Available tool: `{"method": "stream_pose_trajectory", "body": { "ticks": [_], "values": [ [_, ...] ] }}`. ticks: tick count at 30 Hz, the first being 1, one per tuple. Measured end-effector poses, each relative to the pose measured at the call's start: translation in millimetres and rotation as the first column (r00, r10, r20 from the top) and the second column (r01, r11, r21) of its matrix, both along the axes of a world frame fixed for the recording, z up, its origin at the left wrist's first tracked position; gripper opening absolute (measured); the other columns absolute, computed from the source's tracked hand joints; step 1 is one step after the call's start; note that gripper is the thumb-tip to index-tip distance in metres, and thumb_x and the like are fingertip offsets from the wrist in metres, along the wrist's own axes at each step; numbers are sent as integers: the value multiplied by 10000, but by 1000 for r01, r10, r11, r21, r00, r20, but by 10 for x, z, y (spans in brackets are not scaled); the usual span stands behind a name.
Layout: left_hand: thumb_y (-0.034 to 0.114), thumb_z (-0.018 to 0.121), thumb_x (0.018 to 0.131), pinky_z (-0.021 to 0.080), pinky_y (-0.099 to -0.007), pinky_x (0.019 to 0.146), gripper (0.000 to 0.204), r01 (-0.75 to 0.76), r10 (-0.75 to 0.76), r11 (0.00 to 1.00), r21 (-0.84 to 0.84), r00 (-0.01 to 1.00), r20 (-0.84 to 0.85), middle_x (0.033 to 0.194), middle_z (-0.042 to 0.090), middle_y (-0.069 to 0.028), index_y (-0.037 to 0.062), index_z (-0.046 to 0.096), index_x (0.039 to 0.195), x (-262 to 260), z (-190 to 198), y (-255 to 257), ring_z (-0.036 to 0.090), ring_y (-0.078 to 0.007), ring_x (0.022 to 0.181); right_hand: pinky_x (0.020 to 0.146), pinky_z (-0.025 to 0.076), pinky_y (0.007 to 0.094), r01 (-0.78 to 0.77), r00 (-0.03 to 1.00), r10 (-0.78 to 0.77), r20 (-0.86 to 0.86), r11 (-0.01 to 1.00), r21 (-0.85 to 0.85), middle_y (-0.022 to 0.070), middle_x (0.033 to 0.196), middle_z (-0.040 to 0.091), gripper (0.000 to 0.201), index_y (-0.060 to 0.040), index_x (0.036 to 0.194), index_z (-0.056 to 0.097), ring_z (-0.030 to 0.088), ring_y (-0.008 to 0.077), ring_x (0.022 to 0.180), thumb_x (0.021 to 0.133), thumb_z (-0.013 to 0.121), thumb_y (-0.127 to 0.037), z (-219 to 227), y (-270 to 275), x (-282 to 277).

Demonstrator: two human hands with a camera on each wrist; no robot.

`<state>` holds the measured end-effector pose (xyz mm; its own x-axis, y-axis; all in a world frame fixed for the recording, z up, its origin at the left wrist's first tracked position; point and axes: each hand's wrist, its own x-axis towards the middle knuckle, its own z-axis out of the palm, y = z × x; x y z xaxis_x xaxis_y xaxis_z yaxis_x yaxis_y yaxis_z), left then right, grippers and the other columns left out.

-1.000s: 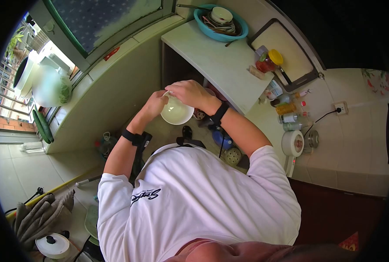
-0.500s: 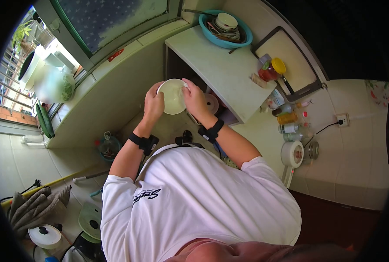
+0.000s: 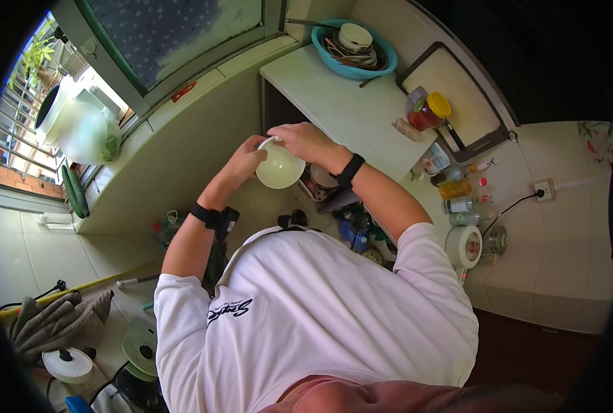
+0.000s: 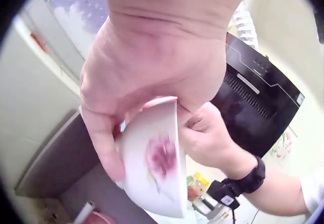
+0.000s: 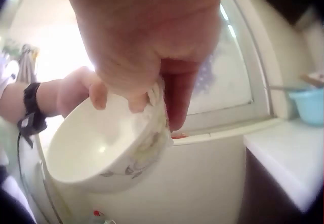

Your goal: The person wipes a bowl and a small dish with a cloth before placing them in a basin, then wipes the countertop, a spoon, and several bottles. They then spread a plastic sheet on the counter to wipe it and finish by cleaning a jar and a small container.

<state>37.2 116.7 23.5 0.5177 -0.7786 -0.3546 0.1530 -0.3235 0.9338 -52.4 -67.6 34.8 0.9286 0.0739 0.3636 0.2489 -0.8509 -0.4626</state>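
Both hands hold a white bowl (image 3: pixel 281 172) in front of the body, tilted so that its inside faces the head camera. A pink flower decorates its outer wall in the left wrist view. My left hand (image 3: pixel 243 165) grips the bowl's side, thumb over the rim and fingers behind the wall. At the far rim, my right hand (image 3: pixel 309 146) pinches the wall through a crumpled white tissue-like piece (image 5: pixel 153 96), thumb inside and fingers outside. Much of that piece is hidden under the right hand.
Beyond the hands is a white counter (image 3: pixel 299 72) bearing a blue basin (image 3: pixel 322 60) of dishes, a cutting board (image 3: pixel 479 93) and a yellow-lidded jar (image 3: pixel 427 113). Several bottles (image 3: pixel 458 205) line the wall at right. Cucumbers (image 3: pixel 76 194) lie on the window ledge at left.
The right hand has gone from inside the bowl, half a second ago, to over its far rim. The bowl has turned and shifted slightly toward the body; the left hand keeps holding it.
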Motion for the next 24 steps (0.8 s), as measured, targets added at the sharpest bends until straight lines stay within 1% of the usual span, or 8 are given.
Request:
{"method": "stream_pose_trajectory", "body": {
  "ticks": [2,3,6,9,13,18,22,24],
  "values": [
    [94,496,842,516,-343,756,454,95,-99,994,46,991,86,1090,616,-156,-26,505,1280,26,141,-53,613,-191,971,653,558,428,-202,976,218,6,911,-360,125,834,676,135,-59,940,619,690,329,790,873,575,-168,166,67,60],
    [85,497,838,516,-341,791,465,187,-202,977,101,965,166,1116,618,-164,-34,501,1288,19,170,-66,616,-203,989,653,558,428,-201,976,217,6,912,-358,125,834,676,135,-59,940,619,690,329,790,873,575,-168,204,105,96],
    [42,464,833,494,-339,893,506,55,-39,998,-40,950,310,1174,617,-193,-54,477,1330,-24,9,-57,610,-240,1057,648,564,420,-204,974,223,-27,830,-519,120,823,674,125,-59,904,607,693,322,782,857,585,-172,249,97,172],
    [-5,417,818,447,-342,990,553,-113,135,984,-138,977,163,1219,610,-214,-71,453,1366,-64,-115,-40,587,-271,1136,662,555,445,-184,981,196,-4,914,-361,136,819,677,148,-58,889,615,685,345,775,874,596,-205,187,13,179],
    [-33,386,802,433,-356,1015,580,-172,195,959,-223,977,85,1223,609,-210,-78,444,1377,-41,-233,-32,570,-285,1170,711,524,483,108,982,-116,-150,992,-60,192,877,681,221,-22,921,622,664,395,812,915,586,-240,132,-4,96],
    [-44,376,785,459,-326,955,551,-451,560,761,-466,820,121,1181,622,-145,-50,526,1315,-99,-473,-262,592,-233,1064,752,507,507,496,862,-494,-111,778,386,246,918,680,271,14,1003,636,651,437,882,953,534,-232,-276,205,-38],
    [-40,388,779,474,-303,910,530,-515,584,748,-419,811,46,1134,633,-138,-57,546,1285,-209,-441,-241,591,-223,1048,751,510,493,531,830,-536,-152,677,510,249,945,680,255,23,1041,629,647,440,898,951,527,-192,-481,298,-146],
    [3,446,797,482,-322,895,515,-298,365,892,-339,918,154,1145,635,-166,-42,544,1301,-112,-569,-179,611,-244,1028,749,511,495,500,863,-468,-190,737,455,246,945,679,246,21,1038,627,649,438,891,945,534,-188,-458,164,-225]
  ]
}}
